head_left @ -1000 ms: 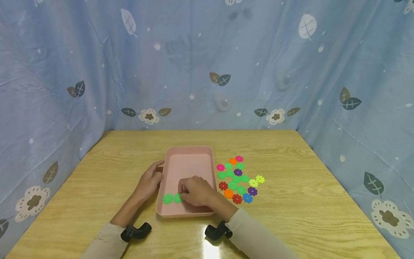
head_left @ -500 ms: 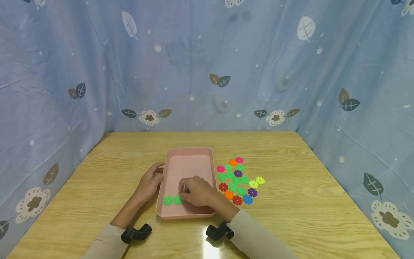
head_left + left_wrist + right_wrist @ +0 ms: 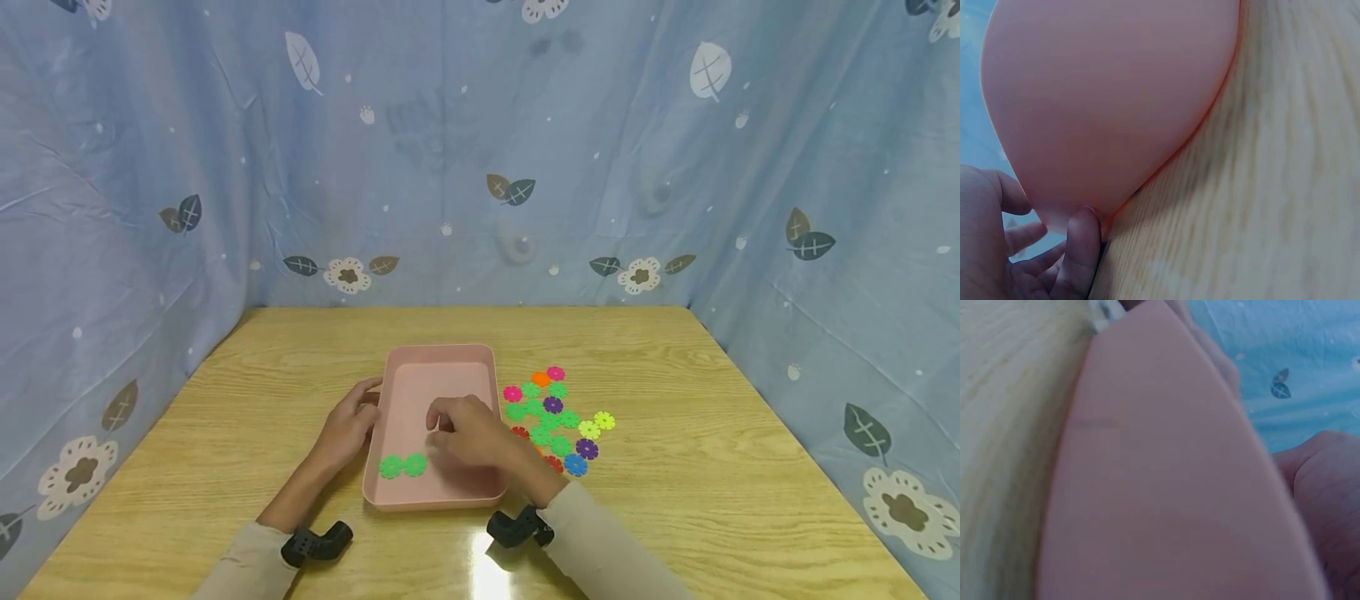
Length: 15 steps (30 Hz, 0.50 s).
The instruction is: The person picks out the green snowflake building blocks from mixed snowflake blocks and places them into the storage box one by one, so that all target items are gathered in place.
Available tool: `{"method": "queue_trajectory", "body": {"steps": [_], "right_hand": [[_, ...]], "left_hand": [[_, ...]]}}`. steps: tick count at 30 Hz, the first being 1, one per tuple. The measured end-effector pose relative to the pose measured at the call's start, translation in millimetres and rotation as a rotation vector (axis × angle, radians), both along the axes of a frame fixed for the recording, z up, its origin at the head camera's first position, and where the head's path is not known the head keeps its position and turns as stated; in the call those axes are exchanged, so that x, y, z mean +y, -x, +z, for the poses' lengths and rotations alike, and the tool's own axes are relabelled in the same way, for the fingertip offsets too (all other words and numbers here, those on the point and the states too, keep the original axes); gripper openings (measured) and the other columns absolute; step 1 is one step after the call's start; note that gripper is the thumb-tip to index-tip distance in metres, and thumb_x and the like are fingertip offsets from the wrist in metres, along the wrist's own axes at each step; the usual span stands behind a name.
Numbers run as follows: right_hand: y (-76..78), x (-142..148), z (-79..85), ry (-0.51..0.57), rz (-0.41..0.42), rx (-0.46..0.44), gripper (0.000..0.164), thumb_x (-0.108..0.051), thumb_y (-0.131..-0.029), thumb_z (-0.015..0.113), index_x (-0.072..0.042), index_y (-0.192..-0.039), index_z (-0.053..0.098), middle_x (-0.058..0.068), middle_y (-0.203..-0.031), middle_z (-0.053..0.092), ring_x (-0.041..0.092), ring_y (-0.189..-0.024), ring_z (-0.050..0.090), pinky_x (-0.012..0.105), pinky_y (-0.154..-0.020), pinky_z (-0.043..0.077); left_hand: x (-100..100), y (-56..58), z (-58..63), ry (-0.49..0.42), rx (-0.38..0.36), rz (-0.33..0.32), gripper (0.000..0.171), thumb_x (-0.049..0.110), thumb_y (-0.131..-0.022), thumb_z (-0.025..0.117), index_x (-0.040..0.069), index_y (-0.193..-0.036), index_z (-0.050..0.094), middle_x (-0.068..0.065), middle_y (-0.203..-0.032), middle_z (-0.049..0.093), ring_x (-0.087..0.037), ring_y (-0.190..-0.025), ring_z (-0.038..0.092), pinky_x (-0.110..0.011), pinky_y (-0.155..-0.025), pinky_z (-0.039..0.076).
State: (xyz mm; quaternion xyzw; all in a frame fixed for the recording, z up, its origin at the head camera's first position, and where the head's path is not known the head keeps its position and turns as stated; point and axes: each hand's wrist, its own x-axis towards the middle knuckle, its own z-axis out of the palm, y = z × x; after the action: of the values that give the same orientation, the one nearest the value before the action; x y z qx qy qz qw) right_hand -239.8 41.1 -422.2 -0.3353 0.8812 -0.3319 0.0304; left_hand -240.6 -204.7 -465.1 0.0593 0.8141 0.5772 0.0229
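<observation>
A shallow pink tray (image 3: 433, 503) lies on the table. Two green snowflake discs (image 3: 402, 466) sit side by side in its near left part. My left hand (image 3: 347, 429) rests against the tray's left side. Its thumb (image 3: 1082, 250) touches the outer wall in the left wrist view, with other fingers near the rim. Above the tray's right half is my right hand (image 3: 468, 432), its fingers loosely bent and nothing visible between them. Part of that hand (image 3: 1329, 494) shows beyond the tray wall in the right wrist view; its fingertips are mostly hidden there.
Right of the tray lies a loose group of snowflake discs (image 3: 550, 421) in green, red, orange, pink, purple, blue and yellow. My right forearm covers a few of them. A blue patterned curtain (image 3: 450, 167) surrounds the wooden table (image 3: 690, 433) at the back and sides.
My right hand has let go of the second green disc and lifted up and to the right. Both green discs stay in place. The left hand keeps its place at the tray.
</observation>
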Motion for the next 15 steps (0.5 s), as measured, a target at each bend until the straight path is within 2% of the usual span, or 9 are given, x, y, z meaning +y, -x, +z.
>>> {"method": "queue_trajectory", "body": {"steps": [4, 9, 11, 13, 15], "right_hand": [[2.9, 6.5, 3.8, 0.036, -0.009, -0.011, 0.007, -0.008, -0.090, 0.069, -0.014, -0.091, 0.066, -0.008, -0.067, 0.052, 0.006, -0.063, 0.047, 0.022, -0.062, 0.042], [7.0, 14.4, 8.7, 0.073, -0.028, -0.054, 0.002, -0.010, -0.093, 0.068, -0.012, -0.093, 0.066, -0.007, -0.068, 0.054, 0.006, -0.061, 0.047, 0.023, -0.060, 0.043], [8.4, 17.7, 10.5, 0.087, -0.037, -0.072, 0.002, -0.011, -0.094, 0.067, -0.012, -0.093, 0.065, -0.007, -0.069, 0.053, 0.006, -0.061, 0.046, 0.023, -0.060, 0.043], [9.5, 21.1, 13.0, 0.104, -0.039, -0.085, 0.003, -0.010, -0.095, 0.066, -0.012, -0.094, 0.065, -0.006, -0.068, 0.052, 0.007, -0.060, 0.045, 0.024, -0.060, 0.042], [10.5, 24.5, 15.6, 0.122, -0.046, -0.096, 0.004, -0.009, -0.096, 0.065, -0.012, -0.093, 0.064, -0.005, -0.068, 0.050, 0.008, -0.059, 0.043, 0.024, -0.060, 0.040]], "left_hand": [[1.2, -3.0, 5.7, -0.014, -0.017, -0.007, 0.058, 0.012, -0.099, 0.042, 0.008, -0.156, 0.033, -0.025, -0.143, 0.050, -0.029, -0.093, 0.066, -0.037, -0.073, 0.058], [7.0, -15.5, 28.4, -0.018, -0.025, -0.027, 0.058, 0.008, -0.098, 0.042, 0.001, -0.155, 0.033, -0.029, -0.141, 0.050, -0.031, -0.094, 0.066, -0.037, -0.075, 0.059], [8.3, -18.6, 33.4, -0.019, -0.015, -0.035, 0.058, 0.008, -0.097, 0.042, -0.002, -0.154, 0.033, -0.031, -0.140, 0.049, -0.030, -0.093, 0.066, -0.037, -0.074, 0.059], [8.1, -18.0, 32.3, -0.018, -0.011, -0.034, 0.058, 0.007, -0.098, 0.042, -0.002, -0.154, 0.033, -0.031, -0.140, 0.049, -0.029, -0.093, 0.066, -0.037, -0.074, 0.058], [6.1, -13.4, 24.4, -0.021, -0.009, -0.026, 0.058, 0.008, -0.098, 0.041, 0.000, -0.155, 0.033, -0.031, -0.140, 0.049, -0.029, -0.092, 0.066, -0.037, -0.073, 0.058]]}}
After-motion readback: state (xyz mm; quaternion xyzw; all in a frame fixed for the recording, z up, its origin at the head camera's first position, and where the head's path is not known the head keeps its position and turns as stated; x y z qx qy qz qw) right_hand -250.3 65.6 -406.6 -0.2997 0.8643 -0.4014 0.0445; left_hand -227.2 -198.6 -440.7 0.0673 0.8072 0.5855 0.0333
